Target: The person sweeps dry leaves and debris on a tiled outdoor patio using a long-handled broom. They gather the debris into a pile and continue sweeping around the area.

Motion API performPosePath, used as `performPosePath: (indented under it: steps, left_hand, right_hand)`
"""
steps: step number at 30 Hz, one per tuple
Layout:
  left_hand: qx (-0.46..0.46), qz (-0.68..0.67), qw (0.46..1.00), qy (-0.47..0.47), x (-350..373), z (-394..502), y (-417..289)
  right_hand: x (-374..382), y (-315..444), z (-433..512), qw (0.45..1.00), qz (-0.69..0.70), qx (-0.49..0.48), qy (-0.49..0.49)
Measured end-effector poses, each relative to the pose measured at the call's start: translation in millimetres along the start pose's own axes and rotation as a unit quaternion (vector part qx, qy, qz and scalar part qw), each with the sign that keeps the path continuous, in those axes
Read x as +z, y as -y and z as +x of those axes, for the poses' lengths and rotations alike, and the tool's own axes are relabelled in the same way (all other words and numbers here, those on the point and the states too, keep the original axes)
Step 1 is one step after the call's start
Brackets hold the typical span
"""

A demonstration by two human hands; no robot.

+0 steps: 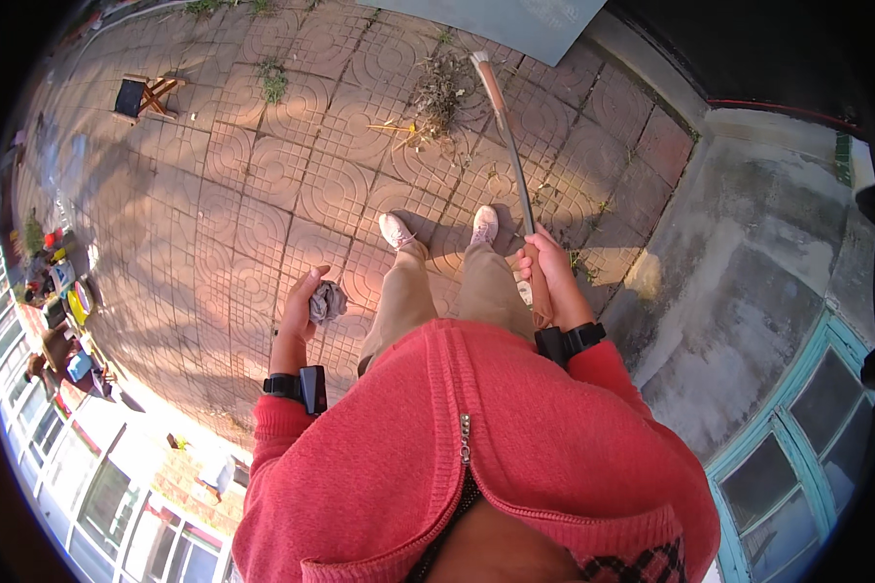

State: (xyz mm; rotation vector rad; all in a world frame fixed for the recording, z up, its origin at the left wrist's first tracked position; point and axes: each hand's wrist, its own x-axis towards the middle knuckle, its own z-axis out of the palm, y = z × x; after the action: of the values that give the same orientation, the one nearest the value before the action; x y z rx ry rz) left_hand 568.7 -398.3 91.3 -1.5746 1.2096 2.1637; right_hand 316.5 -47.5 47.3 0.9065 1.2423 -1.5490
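My left hand (300,304) holds a crumpled grey ball (328,302), of paper or cloth, against its palm, over the paving at the left of my legs. At the right, my right hand (548,262) is closed around the brown handle of a long, slender tool (512,146) with a dark shaft. Its far end is brown with a pale tip, and points away from me beside a heap of dry plant debris (437,95). The kind of tool cannot be told for certain. Both wrists wear black straps with small devices.
Patterned paving tiles (335,186) lie underfoot. A folding stool (140,97) stands at the far left, a pale blue-grey panel (510,22) at the top. To the right rise a grey wall (744,255) and a turquoise window frame (780,419). Assorted items (73,313) crowd the left edge.
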Motion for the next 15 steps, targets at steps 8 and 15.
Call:
performPosePath:
  steps: [8,15]
  left_hand:
    - [0.061,-0.233,0.97,-0.021,-40,-1,18]
    - [0.047,-0.236,0.969,-0.054,-56,-16,31]
  right_hand:
    - [-5,97,157,0.994,-0.042,-0.046,-0.09]
    - [147,7,138,0.971,-0.229,0.034,0.059]
